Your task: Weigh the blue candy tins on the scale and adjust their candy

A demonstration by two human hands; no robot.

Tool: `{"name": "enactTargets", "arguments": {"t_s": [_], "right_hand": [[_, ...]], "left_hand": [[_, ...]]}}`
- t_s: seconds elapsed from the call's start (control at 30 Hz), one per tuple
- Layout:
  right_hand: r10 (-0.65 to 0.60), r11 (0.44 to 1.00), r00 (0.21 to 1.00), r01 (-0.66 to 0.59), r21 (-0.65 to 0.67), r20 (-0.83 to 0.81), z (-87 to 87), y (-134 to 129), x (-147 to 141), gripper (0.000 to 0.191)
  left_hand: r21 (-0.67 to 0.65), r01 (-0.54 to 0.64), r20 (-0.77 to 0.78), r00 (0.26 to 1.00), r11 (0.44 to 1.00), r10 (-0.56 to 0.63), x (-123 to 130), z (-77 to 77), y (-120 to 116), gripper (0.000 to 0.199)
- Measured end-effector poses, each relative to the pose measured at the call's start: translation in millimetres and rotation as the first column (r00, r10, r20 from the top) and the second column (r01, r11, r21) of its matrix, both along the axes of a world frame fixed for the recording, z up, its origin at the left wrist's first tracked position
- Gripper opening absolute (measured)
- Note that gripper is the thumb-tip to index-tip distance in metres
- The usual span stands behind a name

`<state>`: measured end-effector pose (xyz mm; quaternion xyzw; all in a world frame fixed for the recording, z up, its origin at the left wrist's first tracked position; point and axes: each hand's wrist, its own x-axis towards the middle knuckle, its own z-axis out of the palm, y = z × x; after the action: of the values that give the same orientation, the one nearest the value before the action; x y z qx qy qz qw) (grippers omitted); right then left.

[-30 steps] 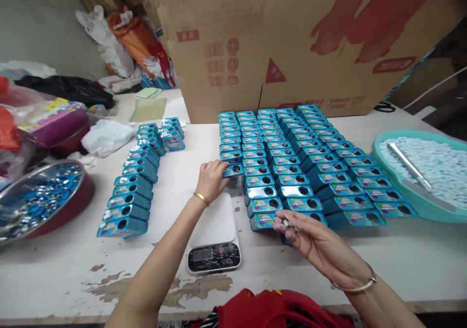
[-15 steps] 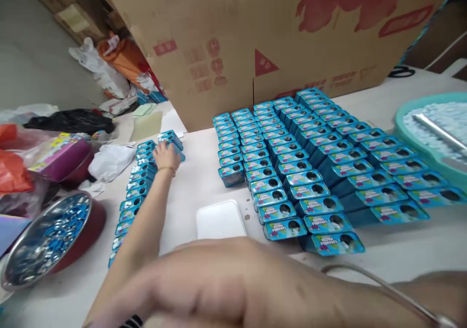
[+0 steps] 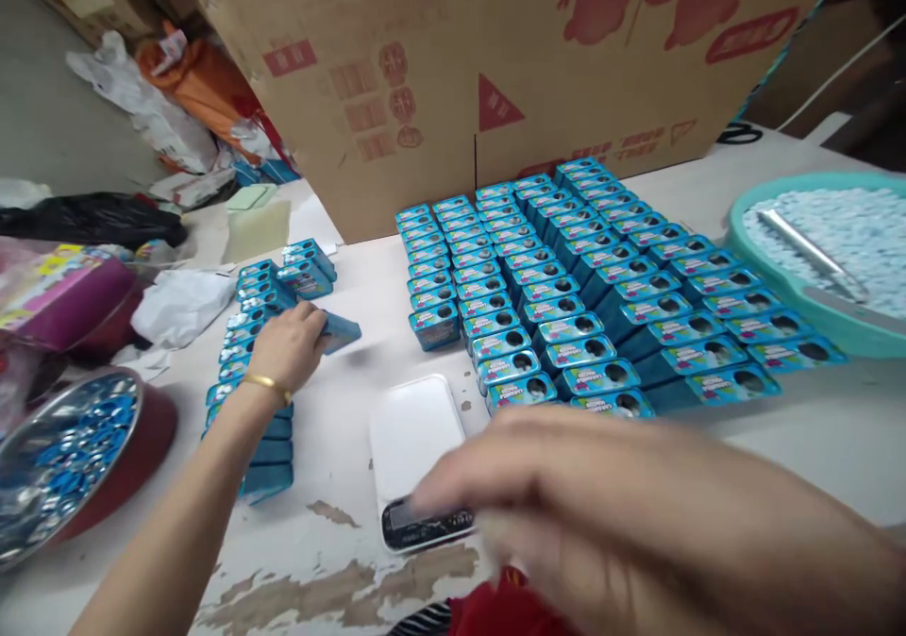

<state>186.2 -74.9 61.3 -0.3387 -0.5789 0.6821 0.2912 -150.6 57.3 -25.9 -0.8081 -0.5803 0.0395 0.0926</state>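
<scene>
My left hand (image 3: 289, 348), with a gold bracelet on the wrist, is closed on a small blue candy box (image 3: 341, 332), held tilted over the table. Beside it runs a row of similar blue boxes (image 3: 241, 348), partly hidden by my arm, with a few more boxes (image 3: 306, 276) just behind. In the foreground my right hand (image 3: 566, 485) is smeared by motion, above the near edge of a white digital scale (image 3: 414, 428) with a black display. Whether its fingers hold anything cannot be seen.
Several rows of blue boxes (image 3: 530, 287) with round openings stand at centre right. A teal tub (image 3: 750, 240) of pale candies with a metal scoop is at right. A metal bowl (image 3: 138, 428) of blue wrapped pieces sits at left. A large carton (image 3: 425, 51) stands behind.
My left hand has come nearer from the back of the left row, now with a box in it. My right hand has moved right, uncovering the scale's display. The view has shifted.
</scene>
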Motion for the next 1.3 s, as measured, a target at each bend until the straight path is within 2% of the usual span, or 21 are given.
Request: {"name": "enactTargets", "arguments": {"t_s": [0.1,0.2,0.3,0.4,0.5,0.6,0.67,0.73,0.8,0.9,0.97,1.03,1.1,1.17,1.3], "right_hand": [[-0.061,0.96,0.998,0.066,-0.274,0.028,-26.3,-19.2,10.6,0.025],[-0.078,0.863,0.996,0.043,-0.503,-0.048,-67.1,-42.2,15.5,0.036],[-0.103,0.802,0.993,0.048,-0.595,-0.059,-97.3,-61.1,14.8,0.042],[-0.1,0.782,0.992,0.03,-0.622,-0.078,-114.0,-72.6,12.5,0.045],[-0.112,0.762,0.985,0.001,-0.648,-0.13,-128.4,-81.2,12.2,0.044],[-0.172,0.739,0.977,0.044,-0.673,-0.126,-143.2,-90.9,14.2,0.043],[-0.171,0.71,0.982,0.063,-0.702,-0.084,-150.2,-96.4,15.8,0.048],[-0.115,0.696,0.993,0.054,-0.716,-0.036,-153.1,-98.8,16.3,0.055],[-0.04,0.733,0.999,0.027,-0.679,-0.004,-151.5,-96.9,15.5,0.055],[0.041,0.853,0.997,-0.004,-0.523,0.059,-143.2,-86.0,12.1,0.045],[0.039,0.921,0.992,0.01,-0.388,0.118,-135.7,-74.1,8.7,0.038],[0.008,0.965,0.987,0.034,-0.261,0.16,-127.4,-59.3,4.2,0.033],[-0.028,0.986,0.985,0.056,-0.16,0.17,-118.6,-43.1,-2.3,0.029],[-0.066,0.994,0.982,0.08,-0.074,0.179,-110.0,-26.9,-11.2,0.025],[-0.12,0.987,0.959,0.088,0.133,0.256,-98.3,0.6,-34.5,0.013]], "left_hand": [[-0.139,0.139,0.003,0.99,0.981,-0.14,33.3,17.7,-62.1,0.02],[-0.225,0.22,0.042,0.976,0.949,-0.216,71.6,18.9,-103.5,0.019],[-0.259,0.264,0.033,0.964,0.929,-0.265,102.7,8.9,-118.8,0.015],[-0.257,0.259,0.013,0.964,0.931,-0.265,119.7,3.3,-120.9,0.013],[-0.183,0.233,0.119,0.97,0.955,-0.214,117.3,7.6,-125.0,0.028],[-0.022,0.133,0.338,0.934,0.991,-0.118,93.9,10.8,-139.1,0.042],[0.041,-0.003,0.47,0.883,0.999,-0.016,71.2,4.5,-155.5,0.041],[0.026,-0.144,0.574,0.812,0.989,0.104,48.6,-11.3,-176.9,0.039],[-0.047,-0.251,0.644,0.732,0.967,0.222,31.1,-34.8,-201.5,0.039],[-0.178,-0.334,0.689,0.629,0.925,0.36,19.9,-74.7,-237.6,0.039],[-0.236,-0.356,0.71,0.572,0.904,0.41,21.3,-97.2,-256.5,0.039],[-0.255,-0.365,0.739,0.524,0.895,0.424,26.0,-113.0,-269.0,0.038],[-0.239,-0.367,0.767,0.496,0.899,0.407,30.8,-121.4,-274.5,0.037],[-0.203,-0.37,0.783,0.495,0.907,0.377,33.8,-123.4,-274.0,0.035],[-0.121,-0.365,0.802,0.513,0.923,0.307,36.0,-115.3,-263.1,0.031]]}}
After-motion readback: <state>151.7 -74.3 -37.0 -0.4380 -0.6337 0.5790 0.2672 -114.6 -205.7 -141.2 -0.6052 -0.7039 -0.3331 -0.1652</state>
